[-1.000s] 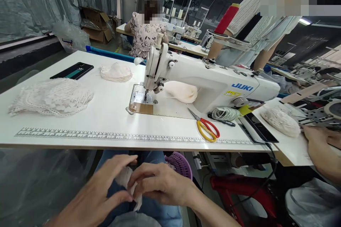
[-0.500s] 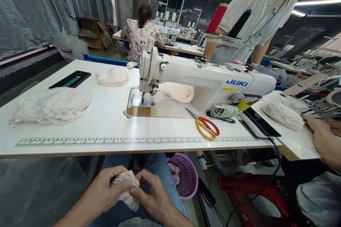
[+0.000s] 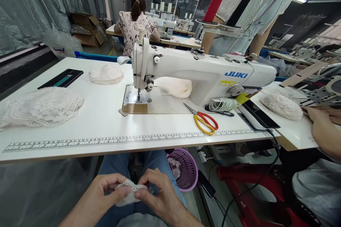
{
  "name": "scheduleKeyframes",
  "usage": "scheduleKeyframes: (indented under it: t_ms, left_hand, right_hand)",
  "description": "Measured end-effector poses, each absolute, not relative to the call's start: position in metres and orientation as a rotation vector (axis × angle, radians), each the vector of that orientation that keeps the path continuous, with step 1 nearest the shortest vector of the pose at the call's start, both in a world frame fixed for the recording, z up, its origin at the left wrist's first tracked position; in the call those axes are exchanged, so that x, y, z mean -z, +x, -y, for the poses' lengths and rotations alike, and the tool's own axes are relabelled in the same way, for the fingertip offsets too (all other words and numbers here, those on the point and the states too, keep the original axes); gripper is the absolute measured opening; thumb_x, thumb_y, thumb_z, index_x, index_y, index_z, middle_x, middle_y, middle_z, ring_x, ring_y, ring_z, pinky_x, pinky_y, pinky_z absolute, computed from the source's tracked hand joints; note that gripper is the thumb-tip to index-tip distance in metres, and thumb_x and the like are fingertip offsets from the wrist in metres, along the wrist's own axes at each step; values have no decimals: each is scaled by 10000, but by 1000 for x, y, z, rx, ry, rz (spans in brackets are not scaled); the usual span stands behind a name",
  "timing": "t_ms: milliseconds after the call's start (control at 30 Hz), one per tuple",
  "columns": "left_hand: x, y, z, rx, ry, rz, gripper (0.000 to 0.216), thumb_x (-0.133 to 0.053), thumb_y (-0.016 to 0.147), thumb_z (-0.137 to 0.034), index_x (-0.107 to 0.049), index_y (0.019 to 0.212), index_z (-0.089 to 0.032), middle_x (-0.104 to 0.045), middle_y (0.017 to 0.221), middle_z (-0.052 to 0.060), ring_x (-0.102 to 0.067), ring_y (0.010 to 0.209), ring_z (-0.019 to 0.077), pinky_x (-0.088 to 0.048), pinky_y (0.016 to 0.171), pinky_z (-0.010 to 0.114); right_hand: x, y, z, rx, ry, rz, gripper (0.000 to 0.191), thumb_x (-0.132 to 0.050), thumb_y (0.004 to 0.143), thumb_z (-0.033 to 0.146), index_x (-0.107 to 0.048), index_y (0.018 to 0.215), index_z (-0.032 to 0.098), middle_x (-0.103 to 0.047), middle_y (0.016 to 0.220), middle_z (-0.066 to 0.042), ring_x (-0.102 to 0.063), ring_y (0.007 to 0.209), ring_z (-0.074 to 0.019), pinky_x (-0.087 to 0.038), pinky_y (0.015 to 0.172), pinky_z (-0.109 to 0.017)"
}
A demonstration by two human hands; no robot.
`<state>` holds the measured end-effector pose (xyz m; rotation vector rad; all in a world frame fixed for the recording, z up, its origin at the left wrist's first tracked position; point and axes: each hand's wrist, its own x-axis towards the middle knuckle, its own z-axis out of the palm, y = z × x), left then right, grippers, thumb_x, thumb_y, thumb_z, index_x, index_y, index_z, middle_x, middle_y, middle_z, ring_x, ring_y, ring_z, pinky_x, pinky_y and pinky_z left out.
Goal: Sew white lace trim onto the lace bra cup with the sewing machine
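Observation:
Over my lap, below the table edge, a small piece of white lace fabric [image 3: 128, 198] is stretched between my two hands. My left hand [image 3: 108, 192] pinches its left end between thumb and fingers. My right hand [image 3: 157, 193] grips the other end the same way. The lace's holed edge runs along the top, and the fingers cover parts of it. A white sewing machine [image 3: 183, 65] stands on the table beyond, with its needle and presser foot over the metal plate [image 3: 133, 98]. A pale cloth piece [image 3: 176, 88] lies under the machine's arm.
On the white table [image 3: 101, 124] lie a lace pile [image 3: 45, 106], a cloth stack [image 3: 106, 74], a black phone [image 3: 61, 78] and scissors [image 3: 204, 120]. A purple basket [image 3: 188, 170] stands below. Co-workers sit ahead and at right, where a hand [image 3: 323, 131] touches fabric.
The lace was bunched up and hanging between my hands; now it is turned with its holed edge on top, more spread out. My head view has shifted slightly.

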<state>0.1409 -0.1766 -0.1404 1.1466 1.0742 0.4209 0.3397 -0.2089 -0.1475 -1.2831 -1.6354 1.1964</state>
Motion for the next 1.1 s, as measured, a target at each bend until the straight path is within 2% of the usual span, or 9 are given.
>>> scheduleKeyframes:
  t_ms: [100, 233, 367, 567, 867, 1100]
  left_hand:
    - [140, 142, 176, -413, 1211, -1110, 403, -653, 750, -544, -735, 750, -149, -657, 649, 35, -514, 606, 154, -381, 598, 242]
    - [141, 144, 174, -371, 1289, -1153, 366, -632, 761, -494, -721, 723, -141, -644, 631, 29, -504, 598, 148, -371, 585, 236]
    - [141, 146, 173, -329, 1310, -1149, 432, -622, 756, -555, -693, 715, -131, -604, 603, 17, -469, 565, 133, -352, 549, 230]
    - [134, 146, 171, -264, 1274, -1083, 540, -539, 780, -655, -709, 792, -143, -617, 649, 32, -484, 592, 150, -372, 563, 243]
    - [121, 155, 173, -258, 1351, -1115, 443, -517, 807, -602, -620, 737, -177, -511, 587, -27, -436, 582, 144, -342, 580, 235]
    - [114, 151, 170, -148, 1479, -1117, 352, -474, 872, -527, -622, 859, -207, -470, 559, -57, -416, 598, 146, -330, 622, 231]
  right_hand:
    - [149, 339, 210, -1199, -1279, 1626, 189, -636, 843, 358, -624, 751, 193, -593, 713, 12, -523, 693, -139, -343, 739, -276]
    - [149, 338, 209, -1263, -1303, 1598, 163, -677, 782, 349, -635, 775, 192, -598, 731, 8, -514, 707, -144, -350, 679, -254]
    - [146, 336, 207, -1382, -1291, 1497, 253, -636, 803, 405, -616, 713, 170, -579, 678, 9, -499, 663, -130, -354, 621, -237]
    - [144, 341, 204, -1613, -1200, 1331, 265, -641, 791, 400, -587, 714, 152, -529, 652, 16, -473, 632, -112, -361, 587, -220]
    - [145, 335, 204, -1592, -1244, 1340, 314, -636, 789, 456, -562, 722, 158, -505, 657, 23, -429, 601, -98, -346, 561, -216]
    - [146, 335, 204, -1646, -1233, 1319, 308, -672, 770, 443, -569, 724, 157, -507, 649, 26, -433, 598, -95, -342, 567, -216]
